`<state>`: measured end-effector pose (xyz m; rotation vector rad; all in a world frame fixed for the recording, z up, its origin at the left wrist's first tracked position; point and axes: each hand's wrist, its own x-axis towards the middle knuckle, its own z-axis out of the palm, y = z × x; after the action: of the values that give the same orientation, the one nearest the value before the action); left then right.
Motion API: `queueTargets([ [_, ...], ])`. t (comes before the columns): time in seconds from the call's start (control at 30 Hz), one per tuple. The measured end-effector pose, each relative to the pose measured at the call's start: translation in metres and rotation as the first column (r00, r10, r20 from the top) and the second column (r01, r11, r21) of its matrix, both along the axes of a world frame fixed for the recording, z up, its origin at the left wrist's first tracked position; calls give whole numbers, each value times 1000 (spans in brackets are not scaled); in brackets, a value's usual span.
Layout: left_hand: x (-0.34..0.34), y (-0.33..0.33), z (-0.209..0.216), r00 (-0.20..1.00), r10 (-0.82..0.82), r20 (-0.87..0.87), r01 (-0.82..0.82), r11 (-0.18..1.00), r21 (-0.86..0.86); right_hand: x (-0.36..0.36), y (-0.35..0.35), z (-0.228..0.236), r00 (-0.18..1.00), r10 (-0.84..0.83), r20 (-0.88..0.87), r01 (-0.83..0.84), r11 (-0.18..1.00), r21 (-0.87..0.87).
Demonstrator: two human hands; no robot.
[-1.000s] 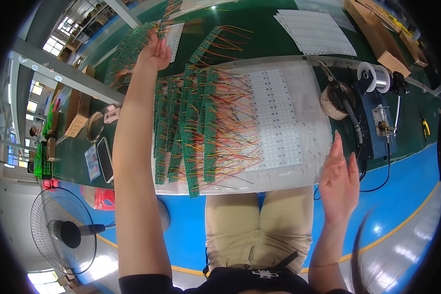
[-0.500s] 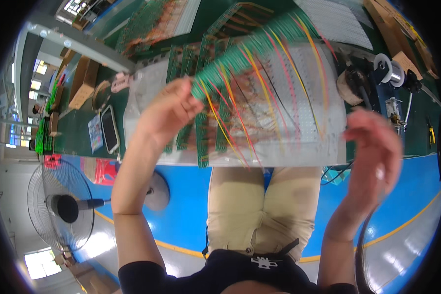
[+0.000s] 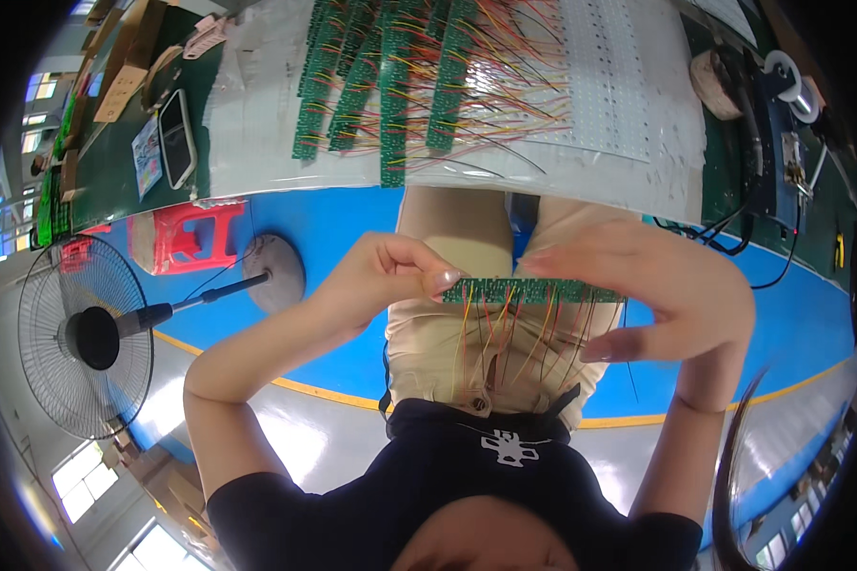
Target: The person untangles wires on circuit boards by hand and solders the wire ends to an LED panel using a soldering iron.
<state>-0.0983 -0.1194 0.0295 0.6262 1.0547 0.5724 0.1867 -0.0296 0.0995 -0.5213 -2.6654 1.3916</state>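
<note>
A long green circuit board strip (image 3: 514,291) with red, yellow and black wires is held level above my lap, nearer to me than the table's front edge. My left hand (image 3: 395,271) pinches the strip's left end between thumb and fingers. Over its right part reaches my right hand (image 3: 686,290), fingers stretched across the board and thumb apart below it. Those fingers hide the strip's right end, and whether they touch it is unclear. The wires hang from the board's lower edge toward my body.
Several wired green boards (image 3: 393,105) lie on the table's pale sheet (image 3: 248,124). A phone (image 3: 176,138) is at the left, a solder wire spool (image 3: 783,76) and cables at the right. On the floor stand a fan (image 3: 95,338) and a red stool (image 3: 195,238).
The strip has come from over the table back toward my body, turning from slanted to level. My right hand has moved in from the right to its other end. The view has tilted down.
</note>
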Motion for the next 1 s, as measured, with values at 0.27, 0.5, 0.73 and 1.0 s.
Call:
queueTargets([
  [0.27, 3, -25, -26, 997, -74, 24, 77, 988, -132, -21, -41, -58, 975, 13, 221, 96, 875, -474],
  [0.5, 9, -32, -36, 1000, -7, 7, 8, 996, -83, -31, -50, -76, 933, -202, 299, 292, 909, -298],
  [0.73, 26, -26, -34, 973, -42, -225, 104, 957, 270, -33, -61, -92, 935, -293, 198, 299, 954, -5],
  [1.0, 44, -25, -38, 821, 113, -560, 322, 718, 617, -33, -72, -106, 918, -394, 44, 380, 906, 185],
])
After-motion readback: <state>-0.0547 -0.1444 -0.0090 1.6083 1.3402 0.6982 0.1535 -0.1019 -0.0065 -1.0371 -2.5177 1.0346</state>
